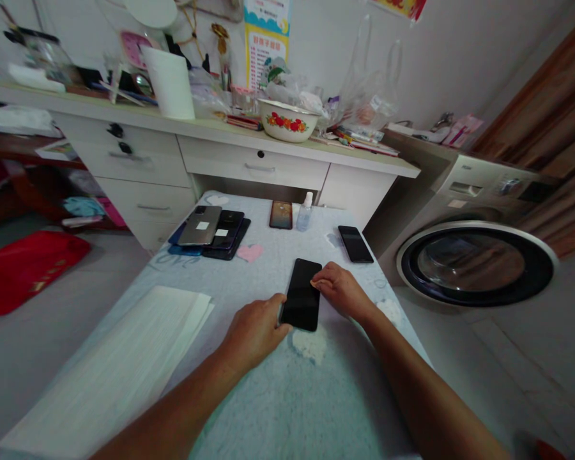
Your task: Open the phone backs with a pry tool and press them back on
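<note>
"What's nearest on the surface (253, 409)?"
"White sheets (115, 364), left edge."
"Then?"
"One black phone (303, 299), mid-surface: left grip (255, 327) clasping it, right grip (341, 291) touching it, whether closed I can't tell."
"Beyond?"
"One dark phone (355, 244), right edge; at least four piled phones (213, 230), far-left corner; one bottle (304, 215), one reddish phone (281, 215), far edge."

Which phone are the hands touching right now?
The flat, black, rectangular phone nearest the camera: the left hand holds its lower left edge, and the right hand touches its right side. No hand touches any other phone.
</note>
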Tool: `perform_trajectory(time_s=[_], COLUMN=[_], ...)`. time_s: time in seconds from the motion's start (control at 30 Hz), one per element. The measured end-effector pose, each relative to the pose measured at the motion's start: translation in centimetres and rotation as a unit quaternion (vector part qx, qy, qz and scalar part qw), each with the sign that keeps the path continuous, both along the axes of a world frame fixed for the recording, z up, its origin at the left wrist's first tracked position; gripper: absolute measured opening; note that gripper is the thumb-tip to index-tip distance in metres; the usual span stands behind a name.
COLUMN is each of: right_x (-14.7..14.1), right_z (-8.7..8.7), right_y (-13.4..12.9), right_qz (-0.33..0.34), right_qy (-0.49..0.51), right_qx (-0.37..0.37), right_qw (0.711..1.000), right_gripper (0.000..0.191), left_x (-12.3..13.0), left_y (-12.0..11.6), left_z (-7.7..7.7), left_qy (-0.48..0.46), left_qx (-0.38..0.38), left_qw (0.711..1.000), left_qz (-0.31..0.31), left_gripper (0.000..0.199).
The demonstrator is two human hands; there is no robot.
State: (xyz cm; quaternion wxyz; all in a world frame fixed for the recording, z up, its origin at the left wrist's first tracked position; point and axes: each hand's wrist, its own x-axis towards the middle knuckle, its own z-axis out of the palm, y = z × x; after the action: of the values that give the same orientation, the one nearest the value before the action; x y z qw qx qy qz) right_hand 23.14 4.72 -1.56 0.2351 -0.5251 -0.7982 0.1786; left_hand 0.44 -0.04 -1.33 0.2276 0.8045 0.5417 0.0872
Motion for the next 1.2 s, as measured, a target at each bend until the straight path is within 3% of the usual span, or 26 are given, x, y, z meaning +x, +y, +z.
perform_trajectory(time_s=[0.3, 0.6, 0.8, 1.2], right_x=[-1.0, -1.8, -1.4, 0.0], right_z=[1.4, 2.3, 1.9, -0.3], right_y=[-2.7, -5.1, -3.1, 3.3], right_qz=[0.104, 0.195, 0.123, -0.038], right_qy=[0.012, 0.009, 0.005, -0.039], right_qx=[-0.073, -0.096, -0.091, 0.01], right_qw=[0.992, 0.976, 0.988, 0.998], right_gripper=[0.016, 0.018, 0.014, 0.015], left_x=[0.0, 0.0, 0.0, -0.1], left_y=[0.0, 0.1, 0.1, 0.2], left_z=[0.0, -0.1, 0.0, -0.4], left_qy=[0.0, -0.001, -0.004, -0.012], left_qx=[-0.009, -0.01, -0.006, -0.012], left_qw=[1.0, 1.0, 1.0, 1.0], left_qz=[0.001, 0.006, 0.002, 0.002], left_gripper=[0.039, 0.04, 0.039, 0.041])
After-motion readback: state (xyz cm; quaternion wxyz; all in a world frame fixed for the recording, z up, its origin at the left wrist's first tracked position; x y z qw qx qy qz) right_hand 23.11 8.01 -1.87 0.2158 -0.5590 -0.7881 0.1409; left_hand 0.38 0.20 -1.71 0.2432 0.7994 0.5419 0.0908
